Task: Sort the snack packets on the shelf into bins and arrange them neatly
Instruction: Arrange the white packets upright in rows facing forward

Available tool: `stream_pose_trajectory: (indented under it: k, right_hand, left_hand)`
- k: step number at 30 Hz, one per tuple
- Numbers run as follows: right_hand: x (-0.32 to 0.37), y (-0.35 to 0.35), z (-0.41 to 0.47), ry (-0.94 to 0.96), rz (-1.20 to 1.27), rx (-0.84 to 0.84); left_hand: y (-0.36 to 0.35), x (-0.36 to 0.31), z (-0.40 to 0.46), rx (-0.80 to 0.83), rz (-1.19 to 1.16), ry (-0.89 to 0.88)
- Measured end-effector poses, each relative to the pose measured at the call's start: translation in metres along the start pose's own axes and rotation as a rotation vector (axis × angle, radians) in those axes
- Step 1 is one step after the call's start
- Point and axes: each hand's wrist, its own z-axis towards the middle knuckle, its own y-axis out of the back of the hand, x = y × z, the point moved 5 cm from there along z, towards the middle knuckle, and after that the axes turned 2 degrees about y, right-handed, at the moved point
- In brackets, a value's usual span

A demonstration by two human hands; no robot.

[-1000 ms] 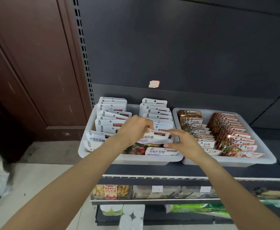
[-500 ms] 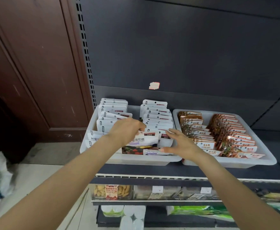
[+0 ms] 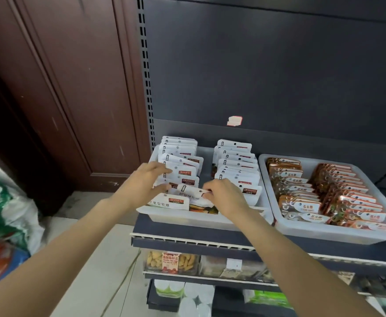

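1. A person stands at a dark shop shelf (image 3: 210, 243) and looks down at two pale plastic bins side by side on it.
2. The left bin (image 3: 201, 219) holds two rows of white snack packets standing on edge, one row behind the other from front to back. The right bin (image 3: 324, 232) holds two rows of orange and brown packets (image 3: 338, 193), already in tidy order.
3. One white packet (image 3: 193, 193) lies loose near the front of the left bin, between the two hands. Its long side runs left to right, tilted, not yet upright like the rest.
4. The right hand (image 3: 224, 196) is the nearer one. Its fingers are curled together and pinch the packet's right end.
5. The left hand (image 3: 145, 184) sits just left of the packet, at the left row of white packets (image 3: 180, 167). Its fingers are fairly straight and spread, and touch the packets' tops; its thumb reaches toward the loose packet's left end. It seems to be holding a gap open in the row.
6. The coming move likely depends on tipping the packet upright and sliding it left into that row, so the gap's width matters.
7. Lower shelves show other boxed snacks (image 3: 171, 261).
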Motion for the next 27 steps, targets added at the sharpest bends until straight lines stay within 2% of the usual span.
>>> stream_pose_trajectory:
  k: [3, 5, 7, 14, 21, 27]
  right_hand:
    - [0.013, -0.003, 0.009, 0.002, -0.035, -0.093]
    - [0.025, -0.005, 0.015, 0.036, -0.042, -0.114]
    - [0.039, -0.008, 0.023, 0.06, -0.02, -0.109]
    - [0.045, -0.002, 0.03, 0.037, 0.06, -0.102]
    - [0.008, -0.008, 0.026, -0.074, 0.102, -0.086]
    - [0.025, -0.027, 0.028, -0.013, 0.349, -0.053]
  left_hand:
    - [-0.005, 0.039, -0.017, 0.031, -0.289, 0.248]
    - [-0.015, 0.049, -0.024, 0.107, -0.467, 0.301]
    - [-0.023, 0.05, -0.026, 0.158, -0.535, 0.297]
    - [-0.018, 0.041, -0.018, 0.073, -0.421, 0.271]
    - [-0.012, 0.046, -0.013, 0.047, -0.524, 0.328]
    - [-0.015, 0.047, -0.008, 0.021, -0.546, 0.397]
